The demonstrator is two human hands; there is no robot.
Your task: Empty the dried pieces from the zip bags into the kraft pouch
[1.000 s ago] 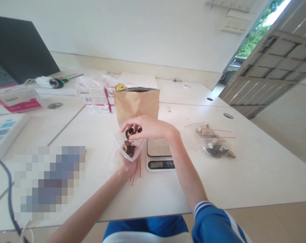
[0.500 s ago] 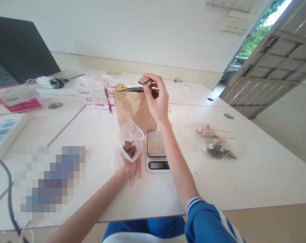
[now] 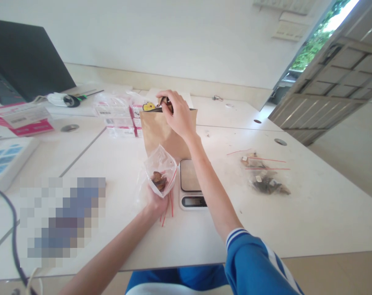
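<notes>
My left hand (image 3: 157, 201) is closed round a small clear zip bag (image 3: 153, 162), held with its mouth facing up. Brown dried slices (image 3: 159, 180) lie inside that bag; their exact kind I cannot tell. At the mouth of a standing brown paper pouch (image 3: 161, 133), my right hand (image 3: 177, 110) pinches several more dried slices (image 3: 165, 103). A kitchen scale (image 3: 190, 176) sits beside the clear bag, partly covered by my right forearm. Red zip strips (image 3: 172, 205) of other flat bags show beneath my left hand.
Filled clear bags (image 3: 267, 182) lie on the right of the white table (image 3: 311, 221). Pink-and-white boxes (image 3: 119, 116) stand behind, left of the pouch. Further left are a black monitor (image 3: 26, 61), a white handheld device (image 3: 62, 99) and a cable (image 3: 13, 229).
My right hand has moved left across the pouch's opening, still pinching dried slices. My left hand and the clear bag stay in place. The whole view has shifted slightly.
</notes>
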